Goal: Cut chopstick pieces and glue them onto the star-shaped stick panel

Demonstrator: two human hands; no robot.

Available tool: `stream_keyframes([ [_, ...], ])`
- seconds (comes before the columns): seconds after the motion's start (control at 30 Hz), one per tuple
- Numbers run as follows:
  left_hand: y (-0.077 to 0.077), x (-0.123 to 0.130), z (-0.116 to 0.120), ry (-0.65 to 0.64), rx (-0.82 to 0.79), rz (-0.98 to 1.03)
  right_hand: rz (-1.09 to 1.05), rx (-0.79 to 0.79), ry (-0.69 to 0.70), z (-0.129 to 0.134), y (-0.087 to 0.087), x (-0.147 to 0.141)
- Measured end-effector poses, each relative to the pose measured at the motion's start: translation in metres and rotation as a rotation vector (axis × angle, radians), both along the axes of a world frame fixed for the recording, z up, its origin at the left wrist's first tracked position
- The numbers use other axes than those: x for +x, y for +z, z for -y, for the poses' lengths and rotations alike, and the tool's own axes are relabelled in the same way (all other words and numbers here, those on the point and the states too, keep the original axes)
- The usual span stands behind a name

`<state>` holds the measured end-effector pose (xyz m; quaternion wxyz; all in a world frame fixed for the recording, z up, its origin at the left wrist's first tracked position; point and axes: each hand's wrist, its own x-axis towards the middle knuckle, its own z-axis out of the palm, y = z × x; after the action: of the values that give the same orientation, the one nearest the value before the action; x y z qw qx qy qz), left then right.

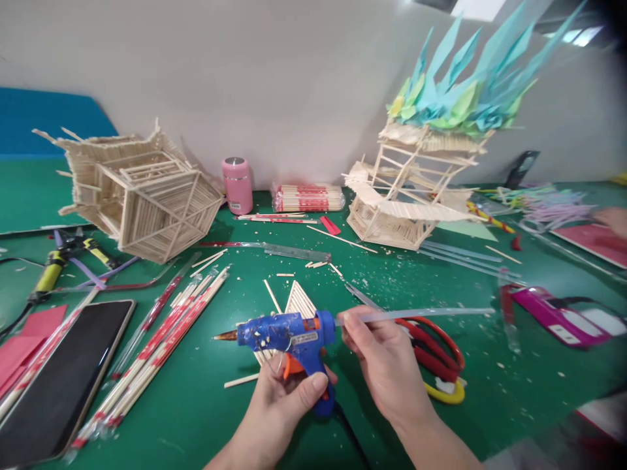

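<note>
My left hand (287, 405) is wrapped round the handle of a blue glue gun (279, 329), whose nozzle points left. With my right hand (379, 359) I pinch a long translucent glue stick (431, 314) right behind the gun; its near end meets the back of the gun, though my fingers partly hide the joint. Under the gun lies a small panel of wooden sticks (300, 300), partly covered by it. Red-handled pliers or cutters (435, 352) rest behind my right hand.
A stick model (157, 202) stands back left, another (392, 222) with paper leaves back right. Nearby are a pink flask (237, 186), a phone (68, 378), packed sticks (166, 339), and a magenta tool (558, 316). Another person's hand (614, 220) shows far right.
</note>
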<state>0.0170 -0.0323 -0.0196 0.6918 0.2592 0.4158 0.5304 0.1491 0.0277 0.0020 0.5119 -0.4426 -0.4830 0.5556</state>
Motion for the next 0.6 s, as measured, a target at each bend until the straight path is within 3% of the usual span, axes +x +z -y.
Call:
stream_keyframes([
  [0.13,0.0,0.002,-0.003,0.031,0.027,0.014,-0.002,-0.018,0.109,-0.001,0.005,-0.001],
  [0.27,0.003,0.004,-0.007,0.049,0.074,0.027,0.067,-0.061,0.438,0.004,0.015,-0.009],
  [0.33,0.008,0.006,-0.01,0.031,0.103,0.021,0.07,-0.091,0.516,0.008,0.018,-0.013],
  [0.5,0.02,0.014,-0.01,-0.048,0.117,-0.027,0.052,-0.083,0.457,0.006,0.024,-0.009],
  [0.6,0.014,0.015,0.004,-0.1,0.136,-0.202,0.171,0.002,0.38,-0.005,0.029,0.007],
])
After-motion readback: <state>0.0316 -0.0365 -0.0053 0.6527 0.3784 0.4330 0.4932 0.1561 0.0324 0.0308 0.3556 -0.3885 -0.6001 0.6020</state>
